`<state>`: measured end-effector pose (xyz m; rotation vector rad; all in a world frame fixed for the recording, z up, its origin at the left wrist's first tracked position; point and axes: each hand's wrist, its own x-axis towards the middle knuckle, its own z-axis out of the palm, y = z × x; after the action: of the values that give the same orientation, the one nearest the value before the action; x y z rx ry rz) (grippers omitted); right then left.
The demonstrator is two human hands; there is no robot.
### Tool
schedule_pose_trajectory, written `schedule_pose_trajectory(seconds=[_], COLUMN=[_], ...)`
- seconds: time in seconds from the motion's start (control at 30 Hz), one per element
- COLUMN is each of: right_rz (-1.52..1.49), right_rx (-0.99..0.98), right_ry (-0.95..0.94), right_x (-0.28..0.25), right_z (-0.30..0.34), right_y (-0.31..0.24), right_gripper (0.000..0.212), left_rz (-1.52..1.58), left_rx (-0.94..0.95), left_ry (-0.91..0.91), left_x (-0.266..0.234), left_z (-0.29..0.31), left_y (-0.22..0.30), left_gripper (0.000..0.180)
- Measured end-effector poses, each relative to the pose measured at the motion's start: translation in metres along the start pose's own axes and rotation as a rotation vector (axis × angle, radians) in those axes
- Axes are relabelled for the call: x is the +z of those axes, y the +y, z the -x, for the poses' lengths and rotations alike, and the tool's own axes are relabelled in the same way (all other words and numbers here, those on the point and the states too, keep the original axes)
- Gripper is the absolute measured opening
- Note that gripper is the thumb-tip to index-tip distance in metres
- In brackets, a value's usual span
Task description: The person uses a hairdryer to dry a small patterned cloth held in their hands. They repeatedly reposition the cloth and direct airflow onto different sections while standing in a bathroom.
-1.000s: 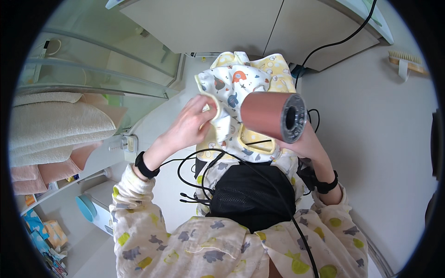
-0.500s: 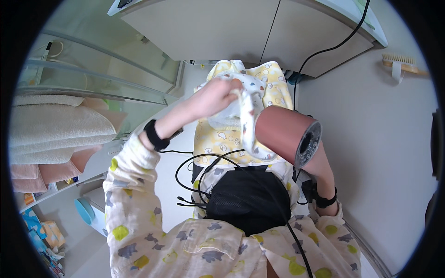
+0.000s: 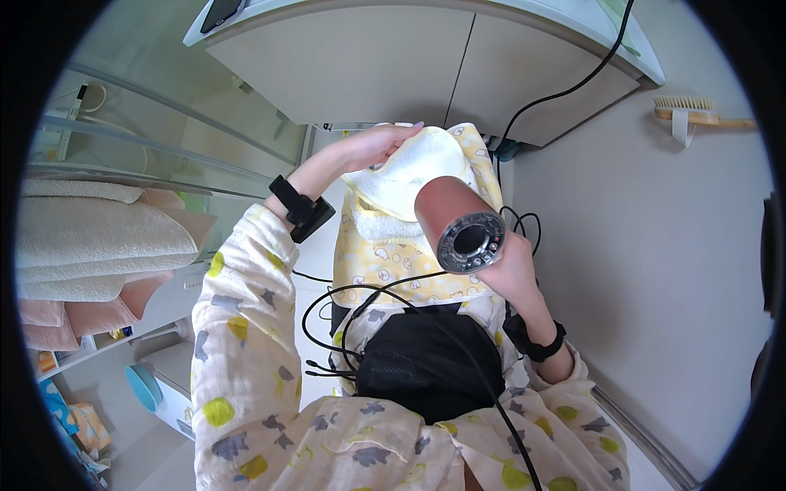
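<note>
Over my lap, my right hand (image 3: 514, 266) is wrapped round the handle of a reddish-brown hair dryer (image 3: 452, 204). Its clear-ringed rear end faces up toward me, while the front end, hidden, points at a white towelling bib (image 3: 426, 159). My left hand (image 3: 383, 146) grips that bib by its far left edge and spreads it with the plush side up. Beneath lies a yellow cloth with small animal prints (image 3: 385, 274), draped over my knees. A second fold of white towelling (image 3: 385, 227) shows just below the bib.
Black cables (image 3: 344, 307) loop over my lap beside a black pouch (image 3: 430, 360). A pale cabinet (image 3: 352, 61) stands ahead, with a phone (image 3: 221, 12) on its top. Towels (image 3: 106, 237) hang at left by the glass door. A wooden brush (image 3: 696, 114) hangs on the right wall.
The bib has turned from its printed side to its white side and lies spread out. My left hand has moved slightly up, and the hair dryer has shifted left and tilted more upright.
</note>
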<state>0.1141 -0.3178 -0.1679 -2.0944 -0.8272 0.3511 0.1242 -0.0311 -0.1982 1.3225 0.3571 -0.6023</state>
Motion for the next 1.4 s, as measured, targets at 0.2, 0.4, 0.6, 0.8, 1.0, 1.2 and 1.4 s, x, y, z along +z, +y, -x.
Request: schedule_pose_trajectory(seconds=[0.2,0.4,0.6,0.8,1.0,1.2,1.4], right_rz=[0.033,0.093,0.068,-0.032,-0.168,-0.281,-0.443], right_rx=[-0.031,0.004,0.098,0.15,0.238,0.283,0.296], right_ry=[0.062,0.042,0.049,0.037,0.037,0.006,-0.033], right_x=[0.021,0.025,0.031,0.032,0.025,0.017,0.013], right_z=[-0.012,-0.023,-0.026,-0.023,-0.018,-0.012,-0.011], right_y=[0.008,0.015,0.027,0.031,0.04,0.053,0.058], right_gripper=[0.036,0.041,0.045,0.038,0.036,0.033,0.032], left_rz=[0.204,0.33,0.331,0.248,-0.594,-0.59,-0.534], left_rx=[-0.007,0.018,0.06,0.059,0.287,0.205,0.072], left_ry=[-0.023,-0.055,-0.079,-0.031,0.24,0.455,0.455], left_x=[-0.006,-0.002,-0.001,0.002,-0.003,-0.005,0.001], left_z=[0.001,-0.003,-0.008,-0.015,-0.023,-0.045,-0.044], left_y=[-0.009,-0.02,-0.031,-0.034,-0.037,-0.041,-0.038], left_gripper=[0.061,0.063,0.063,0.048,0.035,0.014,0.016])
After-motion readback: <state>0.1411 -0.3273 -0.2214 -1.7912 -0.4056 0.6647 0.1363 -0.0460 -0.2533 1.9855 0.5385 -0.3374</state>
